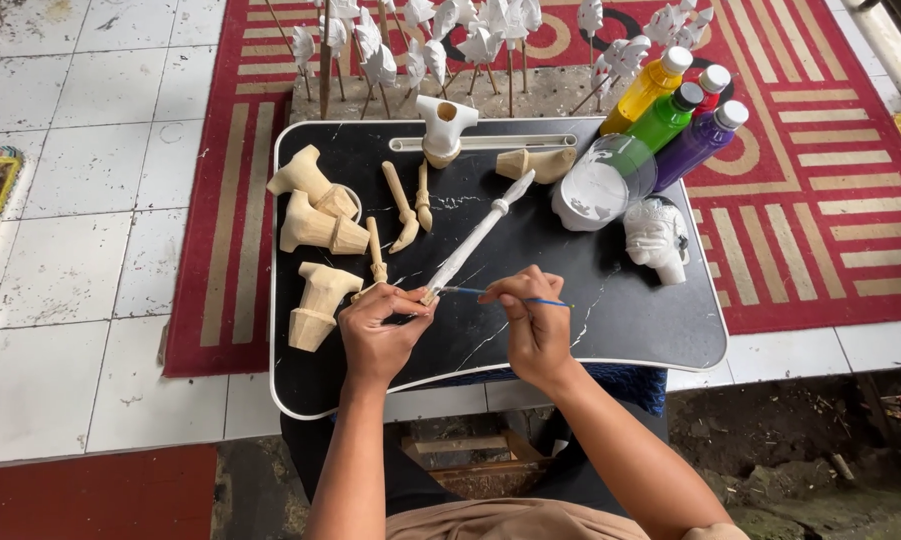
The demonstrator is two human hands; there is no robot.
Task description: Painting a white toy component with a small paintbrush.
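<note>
Hands (378, 330) (533, 322) hold white-painted stick (475, 238) and blue brush (490, 293).

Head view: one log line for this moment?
left hand: holds white stick | right hand: holds blue brush, tip at stick | surface: black tray

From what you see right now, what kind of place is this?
Probably a craft workshop for painting carved wooden figures: unpainted wooden pieces on a black tray, bottles of coloured paint, and white-coated pieces drying on sticks.
</note>
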